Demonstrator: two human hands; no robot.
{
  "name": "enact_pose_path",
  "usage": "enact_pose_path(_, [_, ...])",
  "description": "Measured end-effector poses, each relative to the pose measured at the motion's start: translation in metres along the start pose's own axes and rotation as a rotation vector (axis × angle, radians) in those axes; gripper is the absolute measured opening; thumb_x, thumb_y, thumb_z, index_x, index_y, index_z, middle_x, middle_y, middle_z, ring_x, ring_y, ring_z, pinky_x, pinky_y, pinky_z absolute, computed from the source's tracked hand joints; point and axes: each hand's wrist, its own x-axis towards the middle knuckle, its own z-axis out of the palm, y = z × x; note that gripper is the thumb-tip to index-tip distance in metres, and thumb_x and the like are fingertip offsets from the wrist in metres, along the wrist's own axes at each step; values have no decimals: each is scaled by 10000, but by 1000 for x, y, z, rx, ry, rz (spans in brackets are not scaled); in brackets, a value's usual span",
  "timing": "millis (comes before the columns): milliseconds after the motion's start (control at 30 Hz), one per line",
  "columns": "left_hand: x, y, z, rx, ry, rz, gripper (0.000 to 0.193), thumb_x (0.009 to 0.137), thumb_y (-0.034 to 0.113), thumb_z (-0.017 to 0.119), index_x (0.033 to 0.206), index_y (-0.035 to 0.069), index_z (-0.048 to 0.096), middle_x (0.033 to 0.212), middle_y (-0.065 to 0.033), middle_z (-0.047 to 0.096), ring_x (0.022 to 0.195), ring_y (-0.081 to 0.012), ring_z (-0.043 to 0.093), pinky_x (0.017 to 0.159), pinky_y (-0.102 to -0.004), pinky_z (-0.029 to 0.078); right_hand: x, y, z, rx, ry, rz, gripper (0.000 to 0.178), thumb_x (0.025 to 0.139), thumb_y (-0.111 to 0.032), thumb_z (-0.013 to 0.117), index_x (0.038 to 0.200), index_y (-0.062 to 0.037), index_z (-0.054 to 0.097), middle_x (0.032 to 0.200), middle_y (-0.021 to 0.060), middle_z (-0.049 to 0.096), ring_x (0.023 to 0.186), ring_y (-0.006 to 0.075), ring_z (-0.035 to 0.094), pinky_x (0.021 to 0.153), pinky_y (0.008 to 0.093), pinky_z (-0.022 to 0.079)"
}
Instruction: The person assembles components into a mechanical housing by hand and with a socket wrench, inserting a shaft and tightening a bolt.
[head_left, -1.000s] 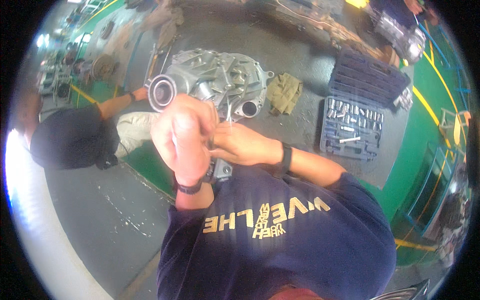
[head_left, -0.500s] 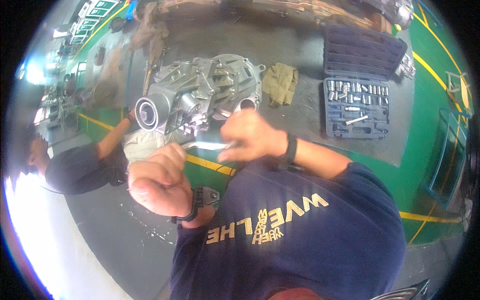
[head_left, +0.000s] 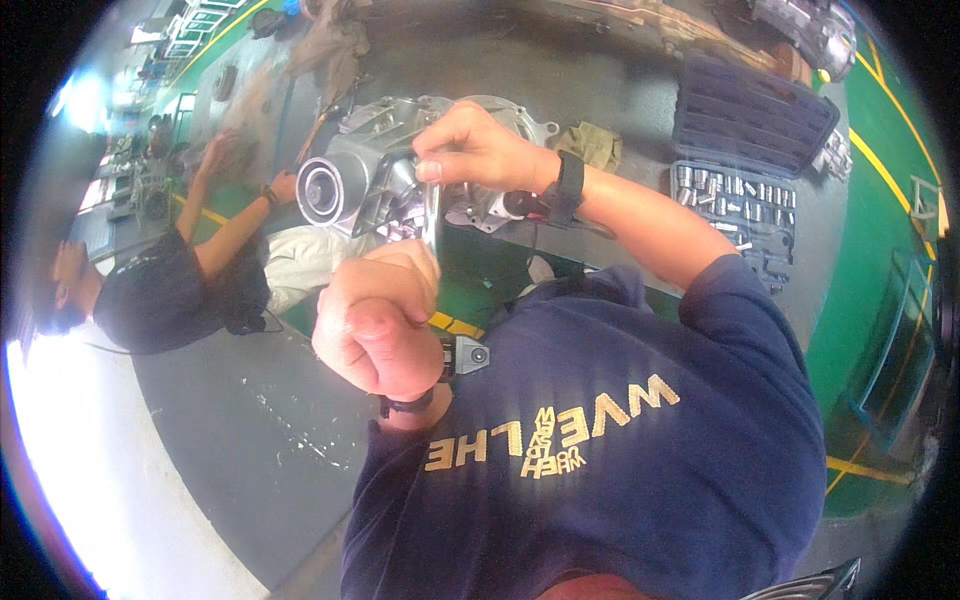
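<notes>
My left hand (head_left: 375,320) is a closed fist around the lower end of a thin shiny metal bar tool (head_left: 432,215), which stands nearly upright. My right hand (head_left: 480,150) pinches the tool's upper end with fingertips; a black band sits on that wrist. Both hands hover in front of my chest, above a silver cast-metal gearbox housing (head_left: 365,165) lying on the floor. What the tool's ends look like is hidden by my fingers.
Another person in a black shirt (head_left: 160,300) crouches at the left, one hand (head_left: 285,185) on the housing. An open blue socket-set case (head_left: 745,205) lies at the right, an olive cloth (head_left: 592,145) beside the housing. Grey floor, green areas with yellow lines.
My right hand has risen and the left fist has come up beneath it; the metal tool has turned from lying across to nearly upright. The view has shifted slightly.
</notes>
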Motion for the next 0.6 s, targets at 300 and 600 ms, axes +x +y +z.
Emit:
enact_pose_path(300, [2, -4, -9, 166, -40, -15, 498, 1112, 336, 504, 756, -5, 579, 641, -69, 555, 558, -167, 528, 534, -309, 402, 3, 8, 9, 48, 38, -23, 532, 949, -448, 589, 669, -7, 487, 603, 87, 351, 557, 199, 388, 542, 371, 324])
enact_pose_path(600, [1, -5, -15, 43, -3, -37, 508, 1124, 321, 490, 741, -5, 560, 663, -65, 545, 580, -166, 523, 548, -306, 404, 6, 3, 11, -25, 28, -8, 528, 959, -450, 577, 689, -2, 504, 604, 91, 382, 553, 203, 423, 546, 375, 344])
